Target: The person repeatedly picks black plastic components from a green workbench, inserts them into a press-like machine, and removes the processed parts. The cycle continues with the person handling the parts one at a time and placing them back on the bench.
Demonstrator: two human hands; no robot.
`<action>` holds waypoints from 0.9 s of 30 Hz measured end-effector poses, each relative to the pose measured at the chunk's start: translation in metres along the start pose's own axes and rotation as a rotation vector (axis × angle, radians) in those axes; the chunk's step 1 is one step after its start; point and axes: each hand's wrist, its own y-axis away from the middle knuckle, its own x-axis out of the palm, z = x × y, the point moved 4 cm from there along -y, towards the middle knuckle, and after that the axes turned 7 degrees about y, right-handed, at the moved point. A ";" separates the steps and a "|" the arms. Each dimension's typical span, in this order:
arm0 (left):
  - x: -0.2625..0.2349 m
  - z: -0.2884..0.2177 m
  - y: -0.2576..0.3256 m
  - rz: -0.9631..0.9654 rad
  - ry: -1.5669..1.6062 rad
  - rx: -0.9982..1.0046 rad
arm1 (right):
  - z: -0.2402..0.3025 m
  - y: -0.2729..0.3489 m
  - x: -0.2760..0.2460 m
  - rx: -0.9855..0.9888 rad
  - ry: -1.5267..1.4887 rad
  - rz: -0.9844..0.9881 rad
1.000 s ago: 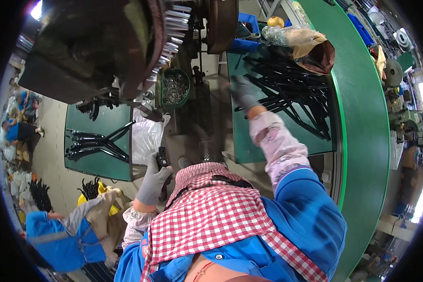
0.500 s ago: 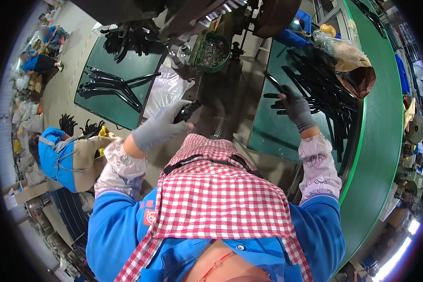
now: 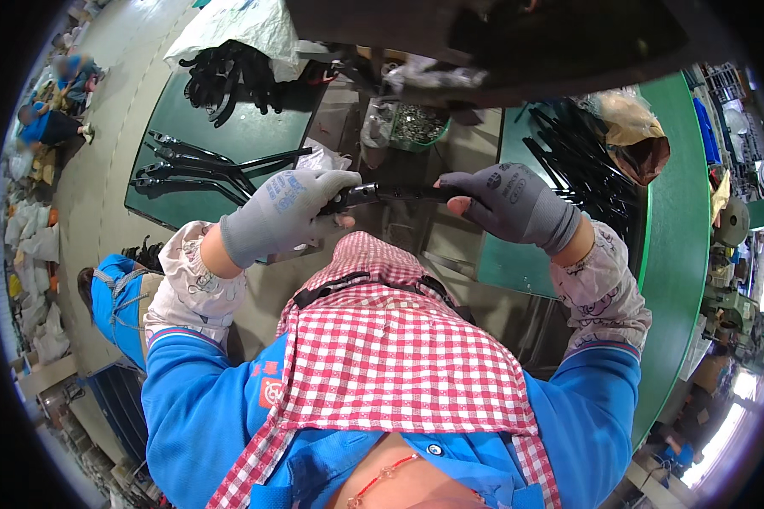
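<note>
In front of my apron, my left hand (image 3: 290,212), in a grey glove with bare fingertips, is closed around a black fitting (image 3: 339,202). My right hand (image 3: 511,208), gloved the same way, grips a black tube (image 3: 412,193) by its right end. Tube and fitting meet end to end between the hands, roughly level; I cannot tell how deep one sits in the other. On the green table at the left lie several black forked tube assemblies (image 3: 199,170). Many loose black tubes (image 3: 560,157) are heaped on the right-hand green table, beyond my right hand.
A green bin of small metal parts (image 3: 418,125) stands ahead, below a dark machine (image 3: 518,51) overhanging the far side. Black curved parts (image 3: 229,78) are piled at the far left. A brown bag (image 3: 641,153) lies by the right-hand tubes. Other people work at the left.
My right hand has come in from the right table with the tube, which now meets the fitting in my left hand. The view has shifted, bringing the machine lower.
</note>
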 end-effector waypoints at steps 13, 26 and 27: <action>-0.046 0.038 -0.034 -0.004 -0.530 0.290 | 0.031 -0.072 0.005 0.349 0.249 -0.015; -0.066 0.045 -0.088 -0.126 -0.518 0.551 | -0.027 -0.070 0.017 0.212 0.445 -0.474; -0.066 0.049 -0.090 -0.117 -0.499 0.569 | -0.036 -0.075 0.024 0.220 0.389 -0.451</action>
